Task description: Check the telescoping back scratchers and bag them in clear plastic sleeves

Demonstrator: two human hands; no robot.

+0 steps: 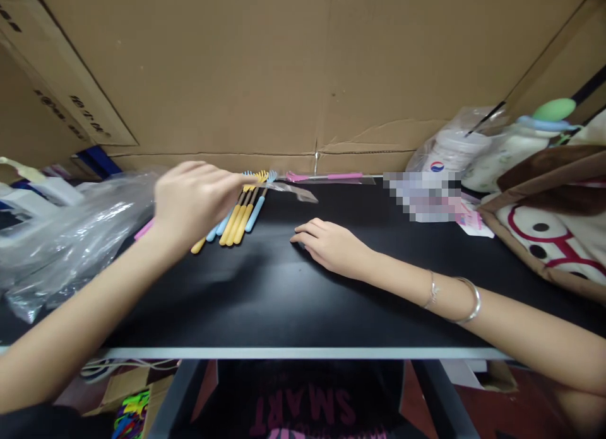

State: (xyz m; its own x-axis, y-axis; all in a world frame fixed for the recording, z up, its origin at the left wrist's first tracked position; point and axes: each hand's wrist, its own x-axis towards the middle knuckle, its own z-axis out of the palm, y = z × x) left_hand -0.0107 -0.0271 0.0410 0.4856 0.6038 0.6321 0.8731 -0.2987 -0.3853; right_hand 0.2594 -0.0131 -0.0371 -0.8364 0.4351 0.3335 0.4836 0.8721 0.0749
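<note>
My left hand (196,190) is raised over the left part of the black table (293,300). Its fingers are pinched on one end of a small clear plastic bag (300,192), which sticks out to the right. Below and behind that hand lies a row of back scratchers (239,221) with yellow and blue handles and claw heads pointing to the back. My right hand (334,245) rests palm down at mid-table, fingers stretched to the left and holding nothing. A pink back scratcher (343,176) lies along the back edge, on what looks like clear plastic.
Crumpled clear plastic bags (80,237) cover the table's left end. At the right stand a white cup (454,152), a bottle with a green top (516,149) and a bag with a cartoon face (553,231). A cardboard wall (265,73) closes off the back.
</note>
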